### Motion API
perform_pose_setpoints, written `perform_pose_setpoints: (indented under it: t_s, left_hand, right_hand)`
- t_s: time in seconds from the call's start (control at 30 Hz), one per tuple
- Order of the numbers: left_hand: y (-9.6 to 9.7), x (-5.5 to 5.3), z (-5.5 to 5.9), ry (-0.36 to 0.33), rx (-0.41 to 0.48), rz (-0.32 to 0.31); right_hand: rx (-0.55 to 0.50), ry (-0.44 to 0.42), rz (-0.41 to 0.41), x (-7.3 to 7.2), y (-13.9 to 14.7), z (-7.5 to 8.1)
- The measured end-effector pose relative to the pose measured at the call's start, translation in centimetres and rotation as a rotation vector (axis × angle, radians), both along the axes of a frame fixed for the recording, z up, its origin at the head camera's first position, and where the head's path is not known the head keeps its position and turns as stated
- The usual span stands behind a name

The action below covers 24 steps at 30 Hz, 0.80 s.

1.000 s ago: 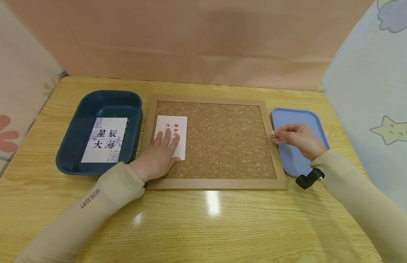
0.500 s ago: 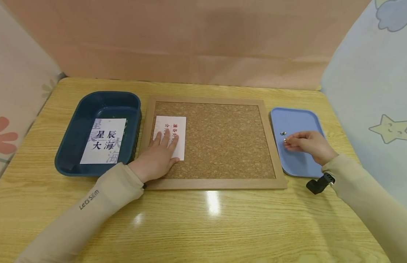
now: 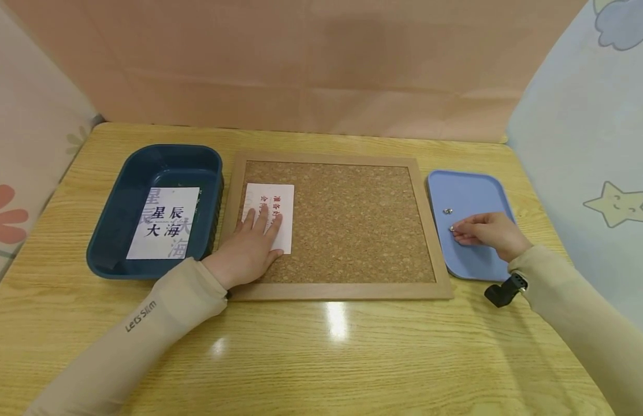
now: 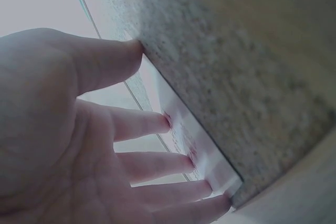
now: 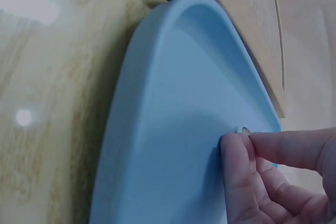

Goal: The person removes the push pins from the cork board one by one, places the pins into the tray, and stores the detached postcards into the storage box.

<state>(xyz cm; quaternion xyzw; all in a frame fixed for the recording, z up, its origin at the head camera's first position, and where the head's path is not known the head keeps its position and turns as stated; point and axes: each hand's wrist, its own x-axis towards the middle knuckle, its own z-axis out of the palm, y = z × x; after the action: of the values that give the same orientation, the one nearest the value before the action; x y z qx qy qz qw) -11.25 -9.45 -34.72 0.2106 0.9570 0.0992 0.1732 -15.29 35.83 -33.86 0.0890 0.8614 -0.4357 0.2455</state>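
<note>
My left hand [image 3: 243, 248] lies flat with fingers spread on a white card [image 3: 286, 228] with red characters, at the left of the cork board [image 3: 352, 225]. In the left wrist view its fingertips touch the card, and the thumb tip is right at the card's edge. My right hand [image 3: 484, 232] is low over the blue tray [image 3: 477, 263]. Its thumb and forefinger pinch a small shiny metal thumbtack [image 5: 245, 130], mostly hidden by the fingertips. Farther back on the tray lie small metal tacks [image 3: 448, 211].
A dark teal basin [image 3: 100, 254] stands left of the board, with a white card [image 3: 165, 245] bearing dark characters in it. The board's wooden frame [image 3: 342, 291] runs close beside the blue tray. A peach backdrop [image 3: 321, 69] rises behind the table.
My right hand has moved from the board's right edge rightward and down over the tray, bringing the small tacks there into sight. My left hand has stayed on the card.
</note>
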Motion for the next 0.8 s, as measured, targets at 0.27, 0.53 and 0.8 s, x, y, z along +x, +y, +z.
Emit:
perform_pose_setpoints:
  t_s: [0.27, 0.53, 0.8]
  left_hand:
    - [0.0, 0.2, 0.0, 0.018, 0.022, -0.005]
    - [0.0, 0.2, 0.1, 0.021, 0.018, -0.01]
    - [0.0, 0.0, 0.1, -0.005, 0.016, 0.0]
  right_hand:
    - [0.029, -0.001, 0.001, 0.0, -0.1, -0.2]
    - [0.078, 0.019, 0.031, 0.2, -0.3, 0.3]
    - [0.093, 0.037, 0.033, 0.0, -0.1, 0.9]
